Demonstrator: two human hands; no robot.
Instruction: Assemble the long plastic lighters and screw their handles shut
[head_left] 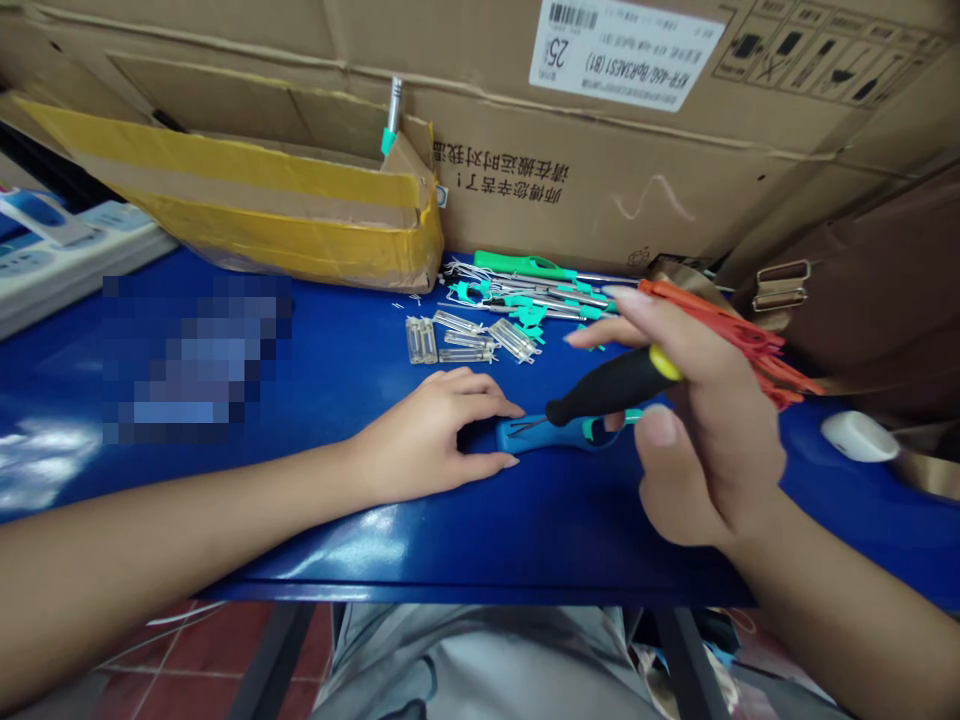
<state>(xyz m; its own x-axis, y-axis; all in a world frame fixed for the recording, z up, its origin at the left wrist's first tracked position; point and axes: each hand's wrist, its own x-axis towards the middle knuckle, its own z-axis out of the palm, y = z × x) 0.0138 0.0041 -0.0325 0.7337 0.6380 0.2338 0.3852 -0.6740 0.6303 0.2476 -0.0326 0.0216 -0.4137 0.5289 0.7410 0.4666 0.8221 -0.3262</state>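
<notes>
One box label (626, 45) reads "25"; right hand (705, 430) grips a black tool (607, 385).

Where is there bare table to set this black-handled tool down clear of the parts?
Bare blue table runs along the near edge between both forearms, and right of the right hand up to the white object. Crowded: the parts pile behind the left hand.

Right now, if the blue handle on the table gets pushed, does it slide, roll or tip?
Blue handle lies flat and looks flattish, so probably slides, not rolls. The glossy table suggests little grip. It looks like small, light plastic; the black-handled tool in the right hand could easily skid it.
</notes>
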